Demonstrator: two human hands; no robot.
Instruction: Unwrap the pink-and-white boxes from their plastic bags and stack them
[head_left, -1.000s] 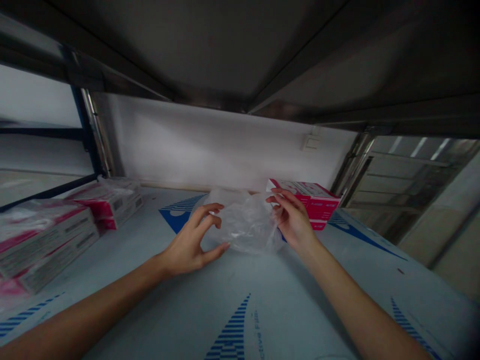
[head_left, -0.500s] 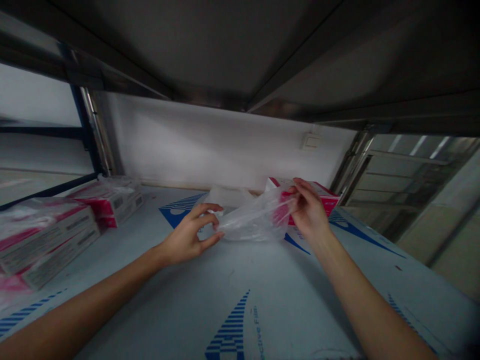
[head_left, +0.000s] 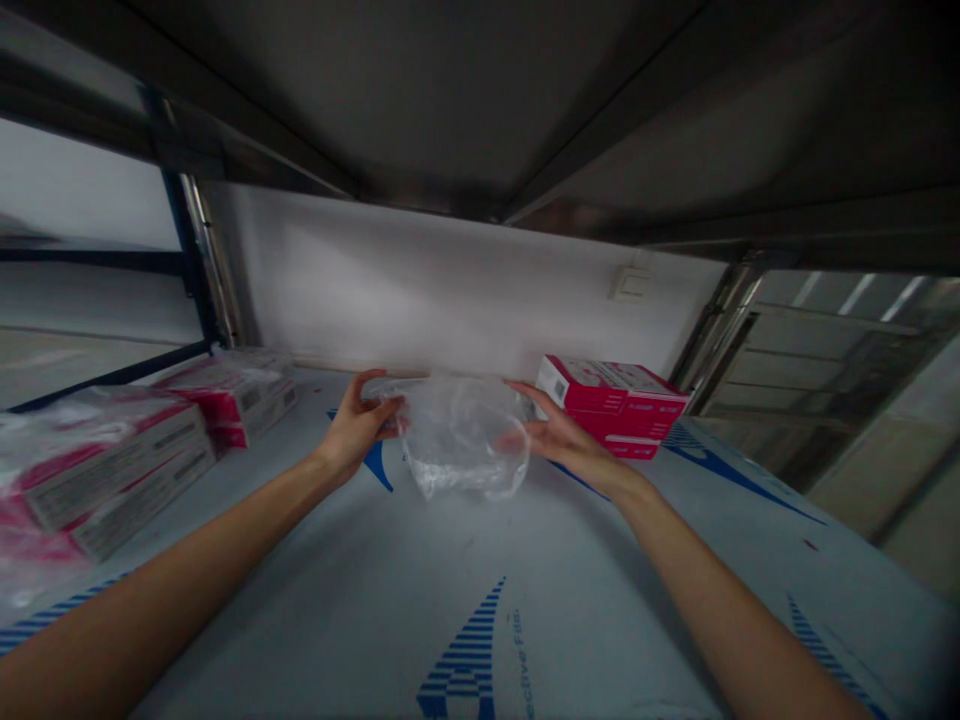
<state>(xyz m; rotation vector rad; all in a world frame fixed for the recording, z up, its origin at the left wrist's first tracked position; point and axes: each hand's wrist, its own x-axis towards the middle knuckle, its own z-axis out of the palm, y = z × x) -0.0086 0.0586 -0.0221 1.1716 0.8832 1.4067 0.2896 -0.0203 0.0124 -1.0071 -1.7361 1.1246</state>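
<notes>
A moment ago the right hand (head_left: 566, 440) pulled the clear bag (head_left: 461, 435) sideways, by the pink boxes (head_left: 622, 410). Now the bag sits between both hands, puffed out, near the middle of the surface's far edge, so both its sides are in reach. The left hand (head_left: 361, 420) bends its fingers around the left side; I can't tell if they pinch. The right hand's fingers are spread apart, some showing through the plastic.

The blue-gray surface (head_left: 360, 600) has blue stripy marks. The pink boxes stand near its far right corner; plastic-wrapped boxes (head_left: 120, 470) line its left edge. Behind is a pale wall (head_left: 420, 290) with a switch (head_left: 630, 283).
</notes>
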